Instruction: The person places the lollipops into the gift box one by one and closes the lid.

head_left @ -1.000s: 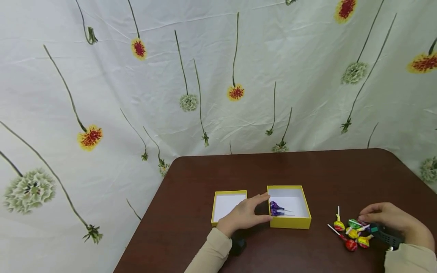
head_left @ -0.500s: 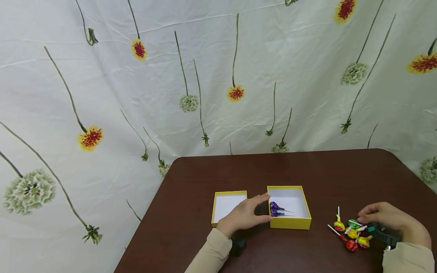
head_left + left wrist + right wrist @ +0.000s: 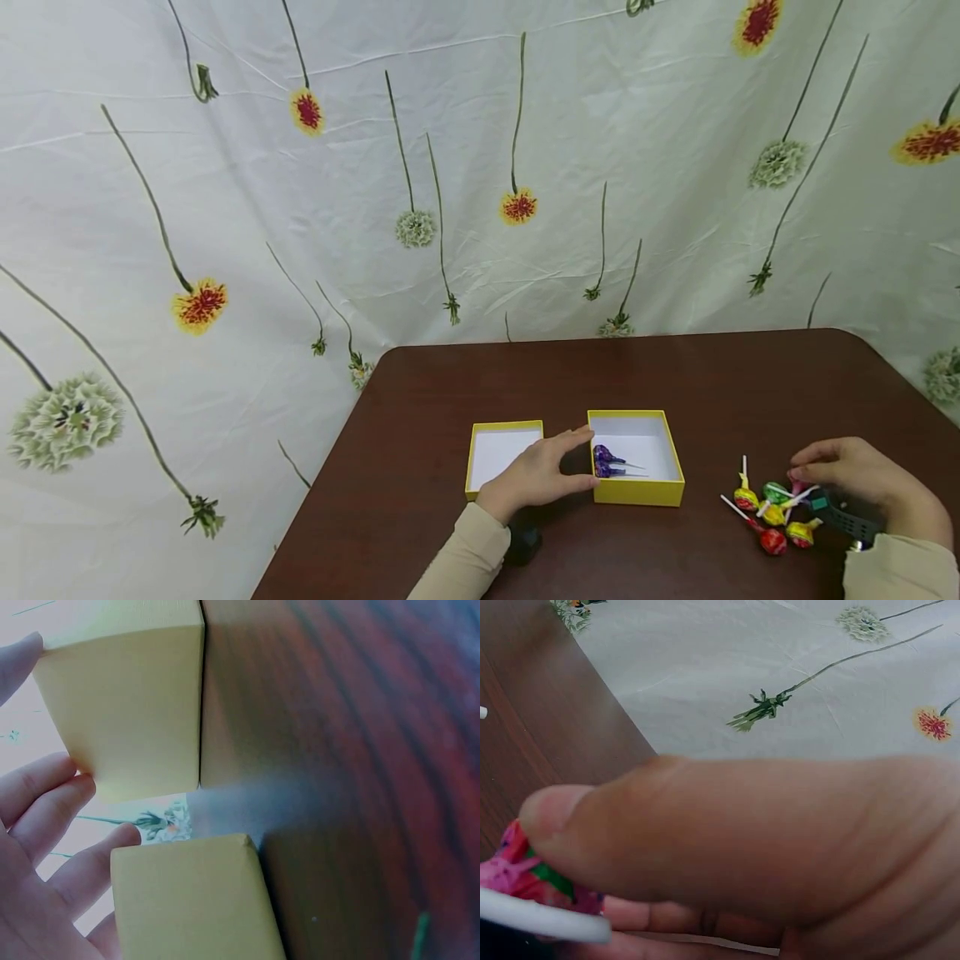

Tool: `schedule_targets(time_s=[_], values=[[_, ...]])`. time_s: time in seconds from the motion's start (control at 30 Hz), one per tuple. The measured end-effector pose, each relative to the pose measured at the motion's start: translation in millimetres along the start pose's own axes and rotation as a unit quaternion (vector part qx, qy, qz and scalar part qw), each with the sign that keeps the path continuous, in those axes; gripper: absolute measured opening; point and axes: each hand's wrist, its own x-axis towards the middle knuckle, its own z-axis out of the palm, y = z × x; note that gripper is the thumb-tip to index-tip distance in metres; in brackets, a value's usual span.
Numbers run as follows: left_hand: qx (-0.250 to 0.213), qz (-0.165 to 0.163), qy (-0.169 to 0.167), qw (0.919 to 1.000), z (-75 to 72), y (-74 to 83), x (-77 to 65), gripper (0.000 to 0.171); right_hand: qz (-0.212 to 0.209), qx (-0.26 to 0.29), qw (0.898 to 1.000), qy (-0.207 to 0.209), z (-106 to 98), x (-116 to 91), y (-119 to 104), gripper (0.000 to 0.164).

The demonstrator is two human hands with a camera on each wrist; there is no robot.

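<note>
My left hand (image 3: 534, 479) touches the left wall of a yellow box (image 3: 637, 492) with its fingertips and thumb, fingers fairly straight and spread. Inside the box, two purple lollipops (image 3: 603, 468) lie on the left. In the left wrist view, fingertips rest against the box's plain yellow side (image 3: 127, 712). My right hand (image 3: 862, 475) pinches a pink lollipop (image 3: 532, 877) between thumb and fingers, just above a small pile. That pile holds a green lollipop (image 3: 774, 492), a red lollipop (image 3: 773, 542) and several yellow lollipops (image 3: 746, 498).
A shallow yellow box lid (image 3: 491, 442), white inside, lies left of the box, partly behind my left hand. Everything stands on a dark brown table (image 3: 465, 375). A flower-printed white cloth (image 3: 450, 167) hangs behind it.
My right hand has risen slightly, and the pink lollipop now shows between its fingers, lifted a little from the pile. The left hand and the box stay put.
</note>
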Motion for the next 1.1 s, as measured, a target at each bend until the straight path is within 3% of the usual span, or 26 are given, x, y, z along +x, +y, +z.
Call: schedule_targets(time_s=[0.27,0.57,0.9,1.1], values=[[0.005,0.000,0.000,1.0000,-0.1,-0.1,-0.2,0.069,-0.014,0.016,1.000,0.023,-3.4,-2.9,-0.4,0.032],[0.008,-0.004,-0.002,1.0000,-0.5,1.1,-0.6,0.070,-0.037,-0.046,0.989,0.138,-9.8,-4.1,-2.3,0.041],[0.007,0.000,-0.002,1.0000,-1.1,2.7,-1.3,0.070,-0.001,0.015,0.975,0.222,-5.1,-5.5,-10.2,0.054],[0.004,-0.001,-0.002,1.0000,-1.2,3.5,-2.1,0.070,-0.024,0.009,0.969,0.247,-5.0,-7.6,-23.1,0.052]])
